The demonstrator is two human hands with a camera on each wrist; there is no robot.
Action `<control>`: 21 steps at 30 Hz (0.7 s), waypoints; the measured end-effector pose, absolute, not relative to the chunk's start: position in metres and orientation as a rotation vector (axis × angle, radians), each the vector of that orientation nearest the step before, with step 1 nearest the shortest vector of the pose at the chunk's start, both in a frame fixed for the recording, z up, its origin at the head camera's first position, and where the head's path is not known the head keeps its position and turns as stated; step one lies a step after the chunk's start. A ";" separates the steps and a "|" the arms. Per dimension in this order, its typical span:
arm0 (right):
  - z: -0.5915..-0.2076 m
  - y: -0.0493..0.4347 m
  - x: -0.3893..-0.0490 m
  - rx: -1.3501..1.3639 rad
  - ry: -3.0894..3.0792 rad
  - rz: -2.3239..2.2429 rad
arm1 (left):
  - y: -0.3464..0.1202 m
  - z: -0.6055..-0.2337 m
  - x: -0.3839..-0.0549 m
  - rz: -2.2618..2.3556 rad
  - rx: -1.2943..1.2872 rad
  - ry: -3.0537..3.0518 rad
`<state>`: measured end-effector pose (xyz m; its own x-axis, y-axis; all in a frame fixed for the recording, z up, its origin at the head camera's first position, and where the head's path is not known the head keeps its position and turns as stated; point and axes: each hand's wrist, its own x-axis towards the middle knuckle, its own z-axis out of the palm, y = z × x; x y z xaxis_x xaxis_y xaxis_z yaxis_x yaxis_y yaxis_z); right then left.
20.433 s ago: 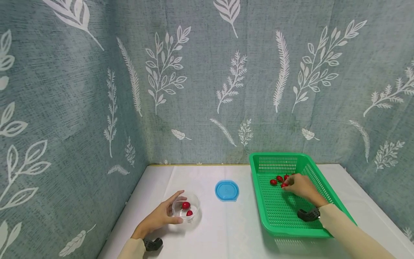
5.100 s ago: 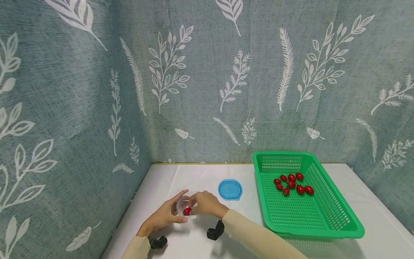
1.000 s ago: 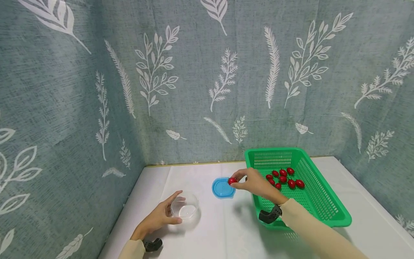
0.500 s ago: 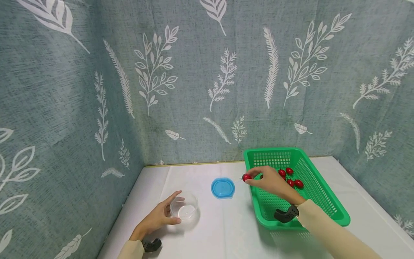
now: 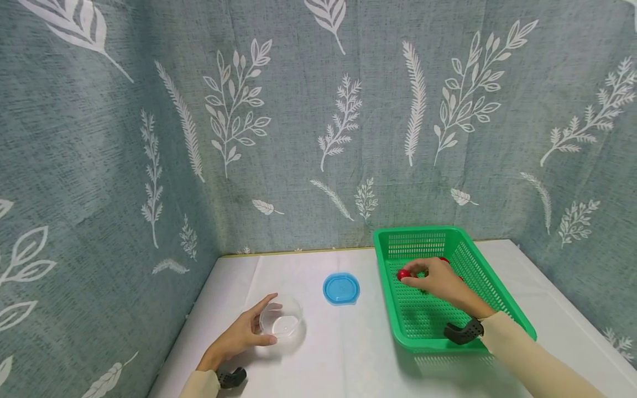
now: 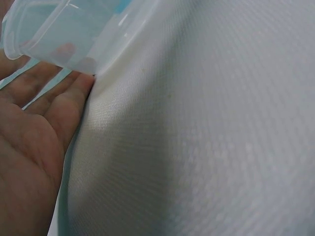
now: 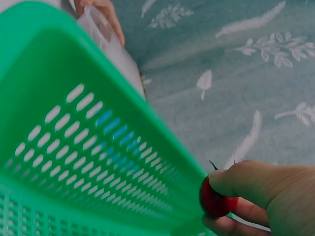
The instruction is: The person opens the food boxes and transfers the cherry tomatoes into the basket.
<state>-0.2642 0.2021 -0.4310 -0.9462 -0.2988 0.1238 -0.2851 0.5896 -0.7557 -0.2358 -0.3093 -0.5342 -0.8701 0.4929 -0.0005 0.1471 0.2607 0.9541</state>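
Note:
My left hand [image 5: 241,334] holds a clear round plastic container [image 5: 281,318] from the left, thumb in front and fingers behind. Nothing shows inside the container. In the left wrist view its wall [image 6: 64,34] meets the fingers. Thumb and fingers of my right hand [image 5: 440,281] pinch a red cherry tomato [image 5: 403,274] inside the left rim of a green perforated basket [image 5: 390,301]. Close up in the right wrist view, the tomato [image 7: 212,199] has a green stem. Other tomatoes in the basket are mostly hidden behind this hand; one red tomato [image 5: 444,260] peeks out.
A blue lid [image 5: 341,288] lies on the white tablecloth [image 5: 328,354] between container and basket. Patterned grey-green cloth [image 5: 298,138] hangs behind and to the left. A black wrist device [image 5: 464,331] hangs low over the basket's front.
The two tomatoes seen in the container 20 seconds ago are gone from it. My right hand has carried one tomato from above the lid rightward over the basket. My left hand stays put.

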 end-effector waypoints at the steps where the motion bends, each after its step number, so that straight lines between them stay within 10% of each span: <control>1: -0.432 0.205 -0.265 -0.514 2.788 -1.314 | -0.309 -0.534 -0.236 1.644 0.590 2.239; 21: -0.451 0.253 -0.272 -0.423 2.895 -1.122 | -0.307 -0.533 -0.235 1.635 0.567 2.253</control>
